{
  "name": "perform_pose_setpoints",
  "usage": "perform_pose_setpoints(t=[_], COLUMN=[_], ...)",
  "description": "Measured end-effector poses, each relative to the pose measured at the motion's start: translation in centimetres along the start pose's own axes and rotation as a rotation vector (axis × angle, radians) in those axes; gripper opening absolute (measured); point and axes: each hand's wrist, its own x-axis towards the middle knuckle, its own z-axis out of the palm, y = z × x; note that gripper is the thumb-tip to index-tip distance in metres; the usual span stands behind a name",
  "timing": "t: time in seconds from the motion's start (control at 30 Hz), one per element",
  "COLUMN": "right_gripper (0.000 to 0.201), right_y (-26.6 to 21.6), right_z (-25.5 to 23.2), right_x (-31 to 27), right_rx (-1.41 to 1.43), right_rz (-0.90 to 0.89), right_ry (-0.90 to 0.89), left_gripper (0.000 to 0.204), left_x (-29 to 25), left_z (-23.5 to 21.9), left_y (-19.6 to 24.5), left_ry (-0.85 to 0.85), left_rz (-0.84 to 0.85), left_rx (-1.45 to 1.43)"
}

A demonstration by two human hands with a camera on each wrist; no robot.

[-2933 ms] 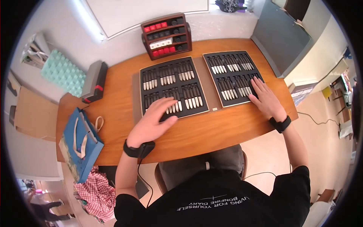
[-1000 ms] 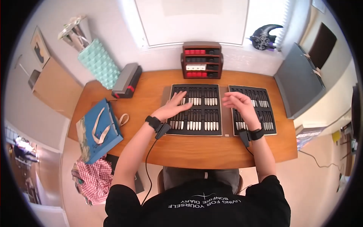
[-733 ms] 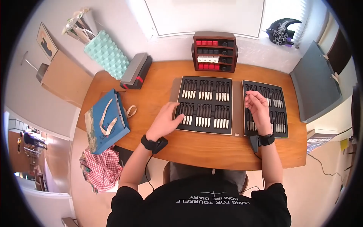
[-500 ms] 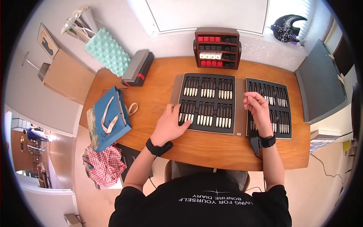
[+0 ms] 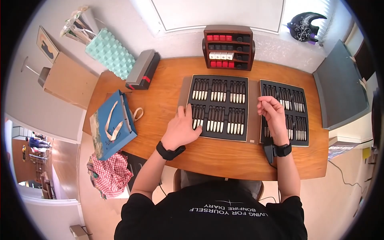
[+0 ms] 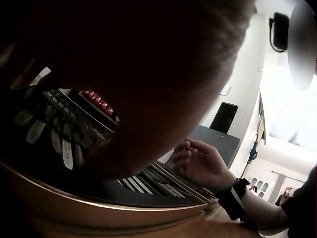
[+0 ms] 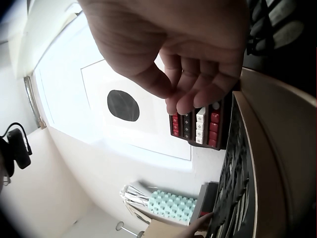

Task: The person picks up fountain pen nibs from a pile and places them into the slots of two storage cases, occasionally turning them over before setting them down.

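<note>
A hinged brown case lies spread on the desk, with a left black tray (image 5: 218,106) and a right black tray (image 5: 303,82). Each holds rows of slim dark pieces with pale rounded tips (image 5: 216,125). My left hand (image 5: 180,129) is at the left tray's front left corner. Its fingers extend over the left edge, and its thumb is over the front left group of pieces. In the left wrist view that hand, in shadow, hides part of this group. My right hand (image 5: 273,117) hovers over the right tray's left side, fingers loosely bent with nothing visible in them.
A small wooden rack (image 5: 229,48) with red, white and black boxes stands behind the trays. Left on the desk are a blue gift bag (image 5: 114,126) and a grey box (image 5: 143,70), near a mint vase (image 5: 112,52). A grey panel (image 5: 340,86) leans at the right.
My left hand has come back from over the left tray's upper rows to its front left corner. The right hand has risen from the right tray's front area to its left side.
</note>
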Motion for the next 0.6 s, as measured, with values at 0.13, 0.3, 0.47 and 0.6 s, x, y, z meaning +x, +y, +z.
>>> perform_pose_setpoints(t=[0.13, 0.3, 0.47, 0.6], right_gripper=[0.016, 0.016, 0.016, 0.016], right_y=[0.6, 0.4, 0.8, 0.7], right_z=[-0.2, 0.2, 0.1, 0.2], right_x=[-0.1, -0.3, -0.1, -0.2], right_rx=[0.003, -0.011, -0.031, -0.031], right_rz=[-0.003, 0.007, 0.026, 0.027], right_ry=[0.012, 0.011, 0.012, 0.011], left_gripper=[0.079, 0.086, 0.087, 0.082], left_x=[0.1, 0.7, 1.8, 2.0], left_z=[-0.3, -0.6, 0.2, 1.4], left_y=[0.0, 0.3, 0.0, 0.1], left_ry=[-0.018, -0.109, -0.084, -0.083], left_rz=[-0.016, -0.074, -0.073, -0.075], left_rx=[-0.018, 0.001, 0.041, 0.135])
